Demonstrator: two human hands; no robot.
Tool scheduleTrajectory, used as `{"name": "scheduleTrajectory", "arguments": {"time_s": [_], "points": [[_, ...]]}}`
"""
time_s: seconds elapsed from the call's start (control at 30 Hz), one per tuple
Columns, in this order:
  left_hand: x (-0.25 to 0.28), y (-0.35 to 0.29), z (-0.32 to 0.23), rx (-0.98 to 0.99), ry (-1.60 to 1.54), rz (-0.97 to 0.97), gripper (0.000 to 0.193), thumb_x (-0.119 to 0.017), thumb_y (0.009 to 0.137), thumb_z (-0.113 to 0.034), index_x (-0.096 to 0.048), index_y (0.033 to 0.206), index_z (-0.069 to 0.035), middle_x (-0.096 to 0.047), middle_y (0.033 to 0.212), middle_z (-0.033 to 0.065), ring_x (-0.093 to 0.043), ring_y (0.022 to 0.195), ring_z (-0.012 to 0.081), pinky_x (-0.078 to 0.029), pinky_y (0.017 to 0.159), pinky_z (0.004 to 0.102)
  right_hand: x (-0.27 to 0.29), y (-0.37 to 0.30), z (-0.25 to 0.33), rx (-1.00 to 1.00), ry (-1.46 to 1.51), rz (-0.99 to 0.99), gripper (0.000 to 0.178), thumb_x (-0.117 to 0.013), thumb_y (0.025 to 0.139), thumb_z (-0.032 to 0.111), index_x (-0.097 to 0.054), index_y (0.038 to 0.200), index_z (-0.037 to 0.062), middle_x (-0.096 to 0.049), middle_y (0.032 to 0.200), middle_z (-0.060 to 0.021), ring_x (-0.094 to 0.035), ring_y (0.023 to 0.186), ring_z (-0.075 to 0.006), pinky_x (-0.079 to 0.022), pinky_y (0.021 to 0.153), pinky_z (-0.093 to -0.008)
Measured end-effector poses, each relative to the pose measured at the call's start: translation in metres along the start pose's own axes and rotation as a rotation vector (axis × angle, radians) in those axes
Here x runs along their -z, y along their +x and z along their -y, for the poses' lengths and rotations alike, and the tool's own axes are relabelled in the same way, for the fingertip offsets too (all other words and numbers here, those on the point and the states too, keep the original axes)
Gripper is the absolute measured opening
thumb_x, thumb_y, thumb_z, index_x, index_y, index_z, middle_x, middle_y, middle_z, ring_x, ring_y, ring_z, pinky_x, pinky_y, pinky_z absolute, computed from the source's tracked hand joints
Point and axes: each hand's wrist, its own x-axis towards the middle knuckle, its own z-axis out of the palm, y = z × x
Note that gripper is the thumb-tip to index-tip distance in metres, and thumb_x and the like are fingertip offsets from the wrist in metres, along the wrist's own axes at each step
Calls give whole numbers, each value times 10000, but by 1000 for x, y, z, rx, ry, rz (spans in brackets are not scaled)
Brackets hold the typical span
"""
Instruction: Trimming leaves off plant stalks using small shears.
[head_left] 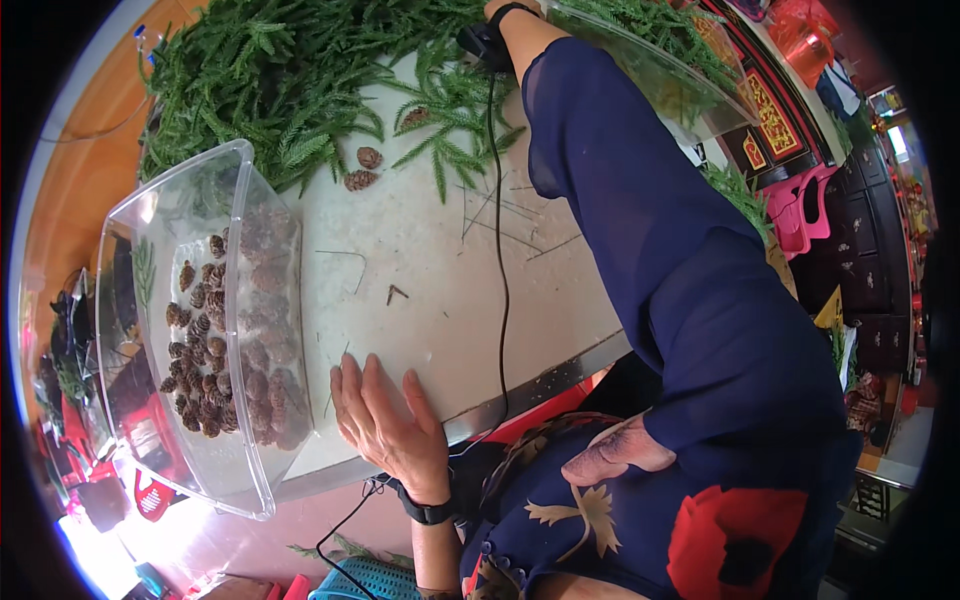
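My left hand (388,420) lies with fingers spread on the pale tabletop near its front edge, holding nothing. It is nearest the clear plastic bin (243,330), which holds many small brown pine cones (205,375). My right arm, in a navy sleeve, stretches across to the far side of the table. Only a sliver of my right hand (497,8) shows at the upper rim, and its fingers are hidden. By its wrist is a black device (485,46) with a black cable. Artificial green pine sprigs (270,80) are heaped nearby, with loose pine cones (360,180) beside them.
Thin dark wires (505,222) and a small brown V-shaped piece (397,293) lie on the tabletop (440,330). A second clear bin (670,70) with greenery stands at the far right. The black cable (502,270) crosses the table. Below the front edge sits a blue basket (370,578).
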Motion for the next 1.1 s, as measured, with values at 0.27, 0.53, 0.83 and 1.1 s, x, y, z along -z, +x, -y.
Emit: {"name": "scheduleTrajectory", "arguments": {"time_s": [0.27,0.53,0.83,1.1], "points": [[1,-2,2,4,15,-6,353,-597,866,-204,-560,1176,-40,-517,1295,147,-440,1240,341,-316,1016,449,7,-28,5,-310,952,154,342,-348,983,218,-573,1110,-7,-593,1062,-165,-598,920,-287,-456,721,-380],[2,1,1,-11,25,6,366,-602,868,-209,-551,1183,-29,-510,1293,155,-435,1242,351,-325,1006,469,-12,-20,2,-364,1099,43,358,-358,983,238,-519,1219,21,-553,1184,-160,-554,1032,-307,-430,832,-421],[1,-4,3,-5,34,4,375,-596,873,-225,-545,1190,-33,-512,1291,153,-434,1240,352,-322,1006,472,14,-63,30,-116,1049,-141,367,-378,978,259,-509,1248,47,-549,1199,-165,-535,1058,-332,-420,880,-460],[3,-7,4,-15,-3,-19,383,-607,870,-272,-556,1174,-44,-519,1282,155,-444,1227,352,-329,999,463,108,-171,110,914,396,-374,301,-437,949,279,-620,1042,60,-643,886,-182,-598,817,-357,-463,719,-468]]}}
